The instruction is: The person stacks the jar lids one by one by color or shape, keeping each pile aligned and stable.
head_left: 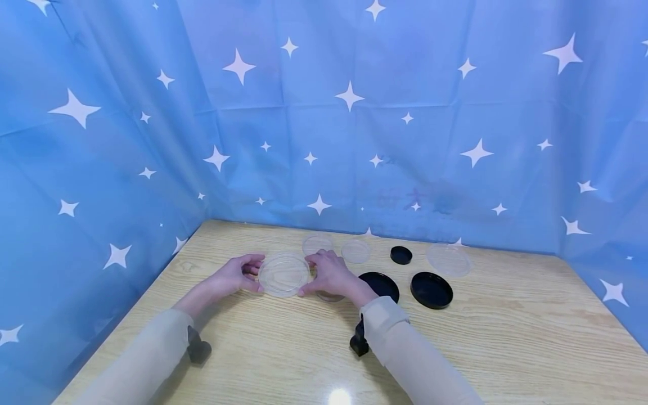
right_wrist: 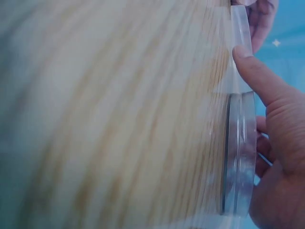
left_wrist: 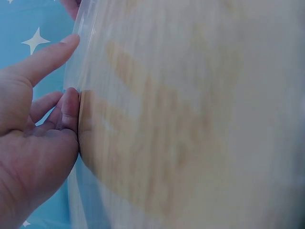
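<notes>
A clear round dish is held between the two hands, over the left part of the counter; whether it is lifted or resting there cannot be told. Its left rim is gripped by the left hand, with thumb and fingers bent only partly; the opposite rim is gripped by the right hand in a similar way. Just beneath the right hand, a second clear dish is partly hidden. The held dish is judged to be of thin plastic, thus light and stiff, probably slippery, and possibly cracked by hard squeezing. It should be taken at opposite points of the rim, with gentle and equal pressure.
</notes>
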{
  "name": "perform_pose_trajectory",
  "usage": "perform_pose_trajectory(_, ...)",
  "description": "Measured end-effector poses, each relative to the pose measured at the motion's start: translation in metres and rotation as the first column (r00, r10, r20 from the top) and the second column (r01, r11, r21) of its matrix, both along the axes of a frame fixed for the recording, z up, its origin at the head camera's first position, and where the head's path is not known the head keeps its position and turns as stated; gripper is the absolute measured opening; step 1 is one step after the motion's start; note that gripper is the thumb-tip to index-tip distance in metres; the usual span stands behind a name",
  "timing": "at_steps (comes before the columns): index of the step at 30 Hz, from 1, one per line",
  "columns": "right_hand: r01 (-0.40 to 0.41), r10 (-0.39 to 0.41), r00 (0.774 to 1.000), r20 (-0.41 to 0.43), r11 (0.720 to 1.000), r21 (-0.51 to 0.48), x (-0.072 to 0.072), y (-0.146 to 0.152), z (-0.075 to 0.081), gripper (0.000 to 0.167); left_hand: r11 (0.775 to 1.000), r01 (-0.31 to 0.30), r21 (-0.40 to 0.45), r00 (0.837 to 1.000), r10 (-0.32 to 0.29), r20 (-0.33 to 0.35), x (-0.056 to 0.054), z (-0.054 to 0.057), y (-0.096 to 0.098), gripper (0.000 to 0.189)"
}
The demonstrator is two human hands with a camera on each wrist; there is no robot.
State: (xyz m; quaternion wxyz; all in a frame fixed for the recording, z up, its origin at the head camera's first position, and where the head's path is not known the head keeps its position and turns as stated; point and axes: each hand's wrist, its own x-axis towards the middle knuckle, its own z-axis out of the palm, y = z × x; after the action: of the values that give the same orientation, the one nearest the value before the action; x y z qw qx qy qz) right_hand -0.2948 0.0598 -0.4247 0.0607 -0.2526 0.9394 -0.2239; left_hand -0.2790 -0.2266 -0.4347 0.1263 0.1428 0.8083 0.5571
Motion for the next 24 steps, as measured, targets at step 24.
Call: perform_pose_trajectory(24, 0.039, -0.037, 0.998, -0.054, 0.999, 0.021, 0.0054, 0.0015, 0.0002, 0.083, 1.0, 0.009, -0.026, 1.0, -0.01, -0.005, 0.0007, 0.0006, 0.001, 0.081)
